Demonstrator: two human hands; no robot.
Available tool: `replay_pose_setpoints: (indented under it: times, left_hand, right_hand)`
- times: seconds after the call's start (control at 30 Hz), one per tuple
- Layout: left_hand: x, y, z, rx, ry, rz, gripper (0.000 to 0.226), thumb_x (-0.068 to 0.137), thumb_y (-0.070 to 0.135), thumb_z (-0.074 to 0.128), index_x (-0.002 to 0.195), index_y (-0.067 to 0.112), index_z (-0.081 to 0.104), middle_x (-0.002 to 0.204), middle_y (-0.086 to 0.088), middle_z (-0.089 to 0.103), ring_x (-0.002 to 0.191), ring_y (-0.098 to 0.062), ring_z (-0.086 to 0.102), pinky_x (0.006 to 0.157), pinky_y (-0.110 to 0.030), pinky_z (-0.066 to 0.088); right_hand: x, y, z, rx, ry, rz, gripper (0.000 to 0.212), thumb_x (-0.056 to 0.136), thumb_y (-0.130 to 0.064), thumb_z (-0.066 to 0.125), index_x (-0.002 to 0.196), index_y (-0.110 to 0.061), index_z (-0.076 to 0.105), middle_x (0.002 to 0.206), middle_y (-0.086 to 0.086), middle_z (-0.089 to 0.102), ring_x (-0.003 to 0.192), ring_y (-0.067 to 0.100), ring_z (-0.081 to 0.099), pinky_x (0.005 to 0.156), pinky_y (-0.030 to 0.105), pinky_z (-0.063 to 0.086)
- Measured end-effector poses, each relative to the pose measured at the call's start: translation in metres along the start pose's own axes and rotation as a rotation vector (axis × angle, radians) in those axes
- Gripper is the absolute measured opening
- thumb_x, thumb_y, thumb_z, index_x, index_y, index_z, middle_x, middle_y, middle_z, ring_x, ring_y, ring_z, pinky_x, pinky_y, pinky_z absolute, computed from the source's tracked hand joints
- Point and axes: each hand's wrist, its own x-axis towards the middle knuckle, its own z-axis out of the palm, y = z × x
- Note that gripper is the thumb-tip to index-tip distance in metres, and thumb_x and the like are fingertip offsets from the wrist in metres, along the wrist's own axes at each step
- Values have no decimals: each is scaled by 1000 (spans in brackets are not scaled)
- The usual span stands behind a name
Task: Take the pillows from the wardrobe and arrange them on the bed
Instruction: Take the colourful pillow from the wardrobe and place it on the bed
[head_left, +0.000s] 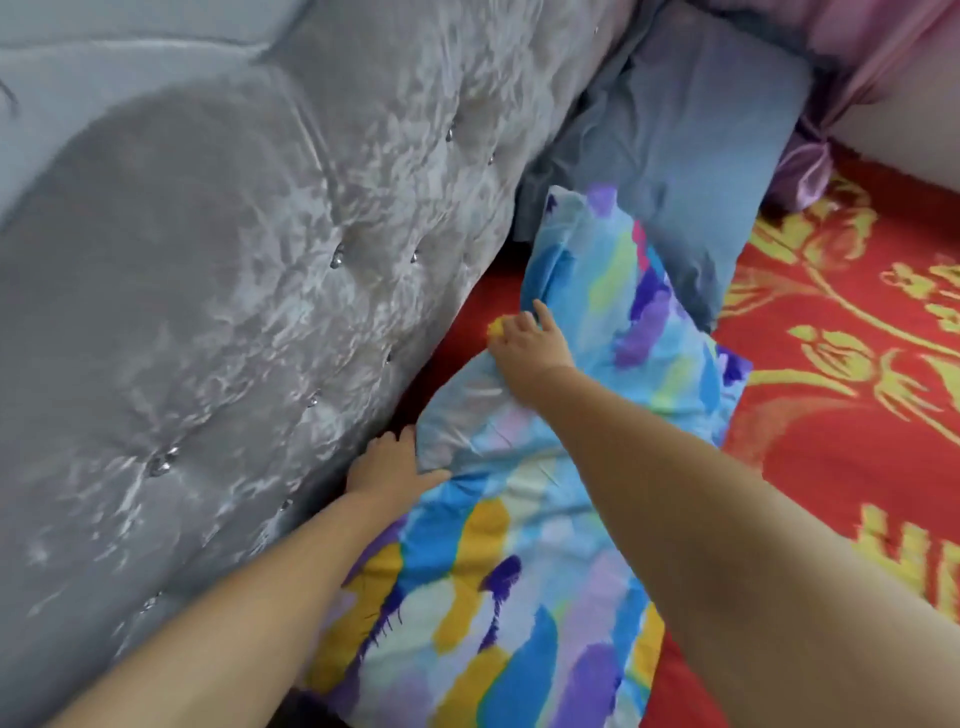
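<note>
Two pillows in blue, yellow and purple brushstroke covers lie along the grey headboard. The near pillow (493, 597) fills the lower middle; the far pillow (639, 312) overlaps its top end. My left hand (387, 462) rests on the edge of the far pillow by the headboard, fingers pressed on the fabric. My right hand (527, 340) lies on the far pillow's left side, fingers curled into the cover. A plain blue-grey pillow (691, 156) leans further up the bed.
The tufted grey velvet headboard (234, 270) takes up the left half. The bed carries a red sheet (857, 364) with yellow flower pattern. Pink and lilac fabric (831, 104) hangs at the top right corner.
</note>
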Motion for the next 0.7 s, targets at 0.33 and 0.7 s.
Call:
replay_pose_setpoints:
  times: [0.33,0.7]
  left_hand:
    - [9,-32,83,173,-54,-56,76,94,56,30,150,24,-11,158,-20,-9,146,-35,-3,119,-47,6]
    - [64,-17,59,-407,93,-294,91,72,55,71,140,10,31,139,-19,47,123,-37,49,101,-47,42]
  right_hand:
    - [-94,-55,173,541,-237,103,63,97,-33,40,153,-32,10,163,-5,-1,150,17,-1,118,51,7]
    - [-190,-7,232,1818,195,1229,59,86,-25,71,136,-14,41,131,12,57,112,23,57,95,34,45]
